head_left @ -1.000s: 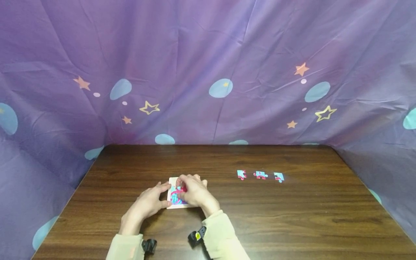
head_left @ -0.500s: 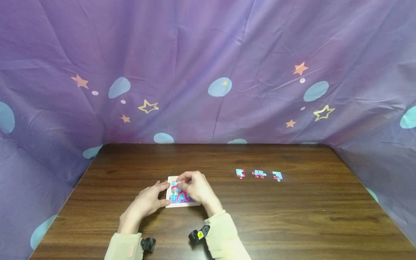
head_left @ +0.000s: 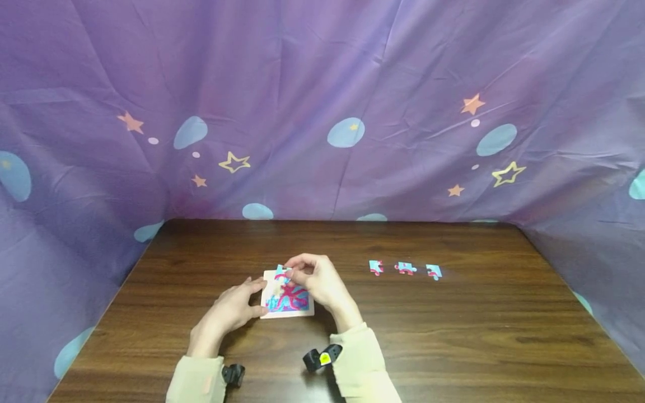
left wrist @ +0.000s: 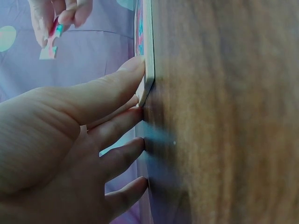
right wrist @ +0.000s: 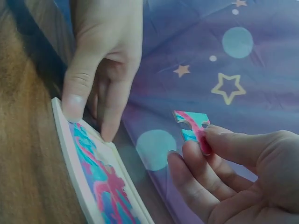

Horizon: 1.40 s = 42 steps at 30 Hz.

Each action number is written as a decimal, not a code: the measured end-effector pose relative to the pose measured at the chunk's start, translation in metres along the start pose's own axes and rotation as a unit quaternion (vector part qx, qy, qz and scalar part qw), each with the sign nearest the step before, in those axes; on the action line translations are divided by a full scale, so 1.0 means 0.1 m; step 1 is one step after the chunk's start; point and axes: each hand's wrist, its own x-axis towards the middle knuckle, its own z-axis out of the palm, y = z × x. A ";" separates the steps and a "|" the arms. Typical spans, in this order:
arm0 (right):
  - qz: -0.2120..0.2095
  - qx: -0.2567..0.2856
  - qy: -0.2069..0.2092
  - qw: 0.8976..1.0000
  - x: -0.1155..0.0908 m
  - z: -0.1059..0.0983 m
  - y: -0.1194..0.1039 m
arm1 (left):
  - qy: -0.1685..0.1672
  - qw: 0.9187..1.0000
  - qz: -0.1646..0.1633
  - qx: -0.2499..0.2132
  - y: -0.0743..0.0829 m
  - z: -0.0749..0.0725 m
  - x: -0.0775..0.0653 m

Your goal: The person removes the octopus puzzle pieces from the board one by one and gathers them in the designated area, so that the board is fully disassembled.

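Note:
A white-rimmed puzzle tray (head_left: pixel 297 315) lies on the table, its coral-like picture in pink, blue and purple partly filled in. Along its left side rests my left hand (head_left: pixel 227 311), thumb at the near left corner and fingers fairly straight farther back; in the left wrist view the thumb (left wrist: pixel 119 79) touches the tray's edge. Over the far part of the tray, my right hand (head_left: pixel 325 282) pinches a blue and pink puzzle piece (right wrist: pixel 194 122) between thumb and fingers. The piece is held tilted, apart from the tray. Pale bare backing shows in the tray's upper left.
Three loose puzzle pieces lie in a row to the right: a left piece (head_left: pixel 375 267), a middle piece (head_left: pixel 405 268) and a right piece (head_left: pixel 433 271). A purple patterned cloth (head_left: pixel 302 84) hangs behind and beside the wooden table (head_left: pixel 453 336).
My right hand has moved back and to the right, raising the puzzle piece off the tray and uncovering more of the picture. The left hand stays at the tray's left side.

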 end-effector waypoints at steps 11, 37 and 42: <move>-0.002 0.015 0.030 0.999 0.01 -0.16 0.01 | 0.003 1.000 0.000 0.005 -0.03 -0.03 -0.02; 0.072 -0.013 0.072 0.995 -0.47 -0.87 0.12 | -0.002 1.000 -0.005 0.000 -0.02 0.02 0.00; 0.091 -0.025 0.085 0.992 -0.65 -1.08 0.21 | -0.007 1.000 -0.015 -0.004 -0.04 0.00 0.00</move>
